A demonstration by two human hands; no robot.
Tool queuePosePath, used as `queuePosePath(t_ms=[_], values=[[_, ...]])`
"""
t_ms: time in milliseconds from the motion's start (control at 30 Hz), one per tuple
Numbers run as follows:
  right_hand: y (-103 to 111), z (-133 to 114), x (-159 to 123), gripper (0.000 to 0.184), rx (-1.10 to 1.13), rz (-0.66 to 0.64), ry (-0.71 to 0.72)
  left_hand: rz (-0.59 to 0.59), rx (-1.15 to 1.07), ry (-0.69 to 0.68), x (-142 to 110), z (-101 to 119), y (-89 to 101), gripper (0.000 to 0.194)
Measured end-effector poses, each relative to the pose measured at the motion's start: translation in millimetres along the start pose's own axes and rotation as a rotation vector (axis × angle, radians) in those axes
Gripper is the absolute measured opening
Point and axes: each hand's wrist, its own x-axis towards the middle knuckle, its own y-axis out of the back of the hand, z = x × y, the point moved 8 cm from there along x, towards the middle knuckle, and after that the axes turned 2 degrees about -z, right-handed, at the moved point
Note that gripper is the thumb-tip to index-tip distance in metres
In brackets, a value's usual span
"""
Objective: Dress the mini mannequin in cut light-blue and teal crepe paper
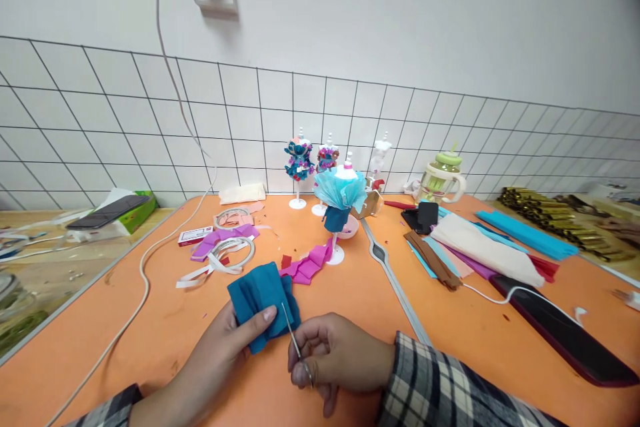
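Observation:
A folded piece of dark teal crepe paper [260,300] is pinched in my left hand [235,340], thumb on top. My right hand [333,353] holds small metal scissors [295,340], with the blades pointing up and left over the paper's right side. Whether the blades touch the paper I cannot tell. Behind the paper lies a strip of magenta crepe paper [310,265]. It reaches the base of a small white dress form [347,173] on a stand, dressed in a light blue ruffle [341,188] and a dark teal lower part [335,219].
Two decorated dress forms [299,163] and a bare one [381,153] stand by the wall grid. Tape rolls [245,255] lie left. Coloured paper [485,247], a black phone-like object [427,217], a long dark object [565,330] and a lidded jug [441,180] are at right. A white cable [145,280] crosses the left.

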Motion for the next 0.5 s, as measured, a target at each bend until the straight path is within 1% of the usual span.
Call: queuePosePath(t_ms=[100,267,500], values=[[-0.6,3.1,1.3,0.053,0.018,-0.011,-0.012,0.017,0.024,-0.01,0.8,-0.5,3.1,0.047],[-3.5,3.1,-0.4,0.058,0.032,-0.043,-0.019,-0.008,0.077,-0.069,3.2,-1.3,5.3,0.037],[-1.6,1.3,-0.4,0.058,0.013,-0.008,-0.016,-0.029,0.079,-0.068,4.9,-4.4,7.0,0.04]])
